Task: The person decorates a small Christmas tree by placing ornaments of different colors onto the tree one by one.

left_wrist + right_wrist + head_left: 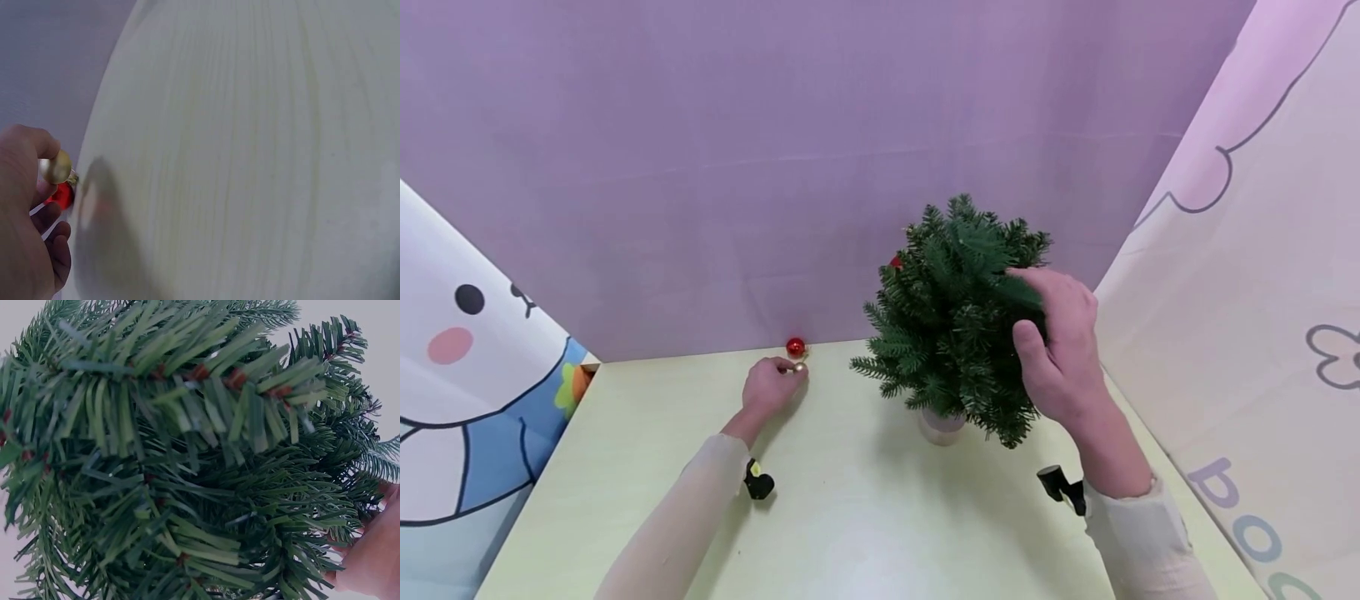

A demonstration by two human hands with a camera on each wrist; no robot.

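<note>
My left hand (769, 387) pinches a small gold ball ornament (56, 167) between thumb and fingertips, low over the back of the table. Right behind it, by the table's back edge, is a shiny red ball ornament (795, 347), partly covered by the fingers in the left wrist view. A small artificial Christmas tree (958, 317) stands right of centre on a pale round base (942, 427). My right hand (1063, 354) is at the tree's right side, thumb spread apart and fingertips against the needles. Branches fill most of the right wrist view and hide some fingers.
A light wood-grain table (842, 500) runs back to a purple cloth backdrop (700, 167). Printed panels flank it, a cartoon one (467, 375) on the left and a pale one (1247, 317) on the right. A bit of red (896, 262) shows among the tree's left branches.
</note>
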